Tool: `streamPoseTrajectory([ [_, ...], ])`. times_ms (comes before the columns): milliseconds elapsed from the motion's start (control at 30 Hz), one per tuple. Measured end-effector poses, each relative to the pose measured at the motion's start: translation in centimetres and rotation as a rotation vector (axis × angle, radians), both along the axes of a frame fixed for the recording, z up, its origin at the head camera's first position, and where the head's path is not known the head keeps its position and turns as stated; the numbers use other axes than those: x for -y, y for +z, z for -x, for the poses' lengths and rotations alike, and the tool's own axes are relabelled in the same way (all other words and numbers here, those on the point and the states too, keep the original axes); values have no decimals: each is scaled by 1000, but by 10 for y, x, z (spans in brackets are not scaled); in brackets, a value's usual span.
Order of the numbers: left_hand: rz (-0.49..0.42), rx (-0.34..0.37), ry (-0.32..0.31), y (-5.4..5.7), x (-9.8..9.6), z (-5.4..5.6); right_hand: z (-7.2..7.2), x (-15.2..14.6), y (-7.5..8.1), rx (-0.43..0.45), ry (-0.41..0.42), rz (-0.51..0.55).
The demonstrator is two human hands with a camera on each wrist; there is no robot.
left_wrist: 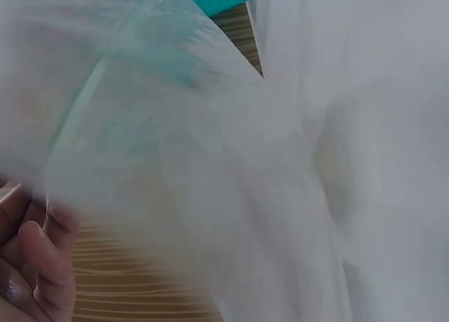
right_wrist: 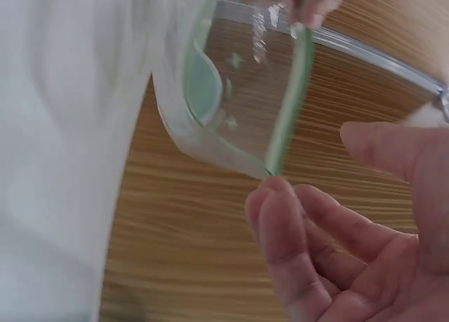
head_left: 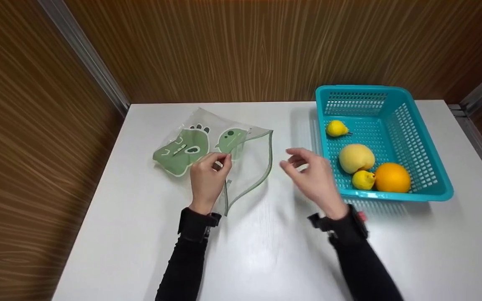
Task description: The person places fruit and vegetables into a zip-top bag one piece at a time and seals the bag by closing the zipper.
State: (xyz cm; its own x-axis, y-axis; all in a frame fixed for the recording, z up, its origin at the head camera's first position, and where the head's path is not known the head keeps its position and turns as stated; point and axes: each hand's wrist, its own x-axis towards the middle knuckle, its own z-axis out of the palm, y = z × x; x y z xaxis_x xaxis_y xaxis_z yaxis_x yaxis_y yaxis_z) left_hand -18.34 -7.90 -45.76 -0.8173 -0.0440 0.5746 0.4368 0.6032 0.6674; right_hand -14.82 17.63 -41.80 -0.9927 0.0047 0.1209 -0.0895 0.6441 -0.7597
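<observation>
A clear plastic zip bag [head_left: 249, 167] printed with a green cartoon dinosaur lies on the white table, its green-edged mouth spread apart. My left hand [head_left: 209, 177] pinches one side of that mouth between thumb and fingers. In the right wrist view the same bag's green rim [right_wrist: 291, 104] runs down from the left fingers. To the right of the bag, my right hand [head_left: 312, 173] hovers with curved fingers and the thumb held apart, nothing between them. Its palm [right_wrist: 379, 287] faces the bag's corner. Clear film fills much of the left wrist view, beside the left fingers [left_wrist: 45, 259].
A teal plastic basket [head_left: 427, 138] stands at the right on the table [head_left: 257, 259]. Inside it lie an orange [head_left: 392, 177], a large pale yellow fruit [head_left: 356, 158] and two small yellow pears, one [head_left: 336, 128] near the back. Wood-grain panels [head_left: 224, 50] border the table.
</observation>
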Motion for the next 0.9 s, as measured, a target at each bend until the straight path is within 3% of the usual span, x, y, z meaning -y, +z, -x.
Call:
streamPoseTrajectory([
  [100, -1, 11, 5, -1, 1, -1, -6, -31, 20, 13, 41, -124],
  [200, -2, 10, 13, -1, 1, -2, -3, -68, 41, 50, 80, -240],
  [367, 2, 3, -1, -2, 0, 0, 23, -124, 58, 198, 90, -454],
  [467, 3, -3, -6, -2, 0, 2, 46, -147, 54, 309, 137, -594],
  [633, 4, -6, -1, -1, 0, 2, 76, -169, 39, 466, 300, -738],
  [900, 7, 1, -9, 1, 0, 1, 90, -172, 14, 539, 407, -786],
])
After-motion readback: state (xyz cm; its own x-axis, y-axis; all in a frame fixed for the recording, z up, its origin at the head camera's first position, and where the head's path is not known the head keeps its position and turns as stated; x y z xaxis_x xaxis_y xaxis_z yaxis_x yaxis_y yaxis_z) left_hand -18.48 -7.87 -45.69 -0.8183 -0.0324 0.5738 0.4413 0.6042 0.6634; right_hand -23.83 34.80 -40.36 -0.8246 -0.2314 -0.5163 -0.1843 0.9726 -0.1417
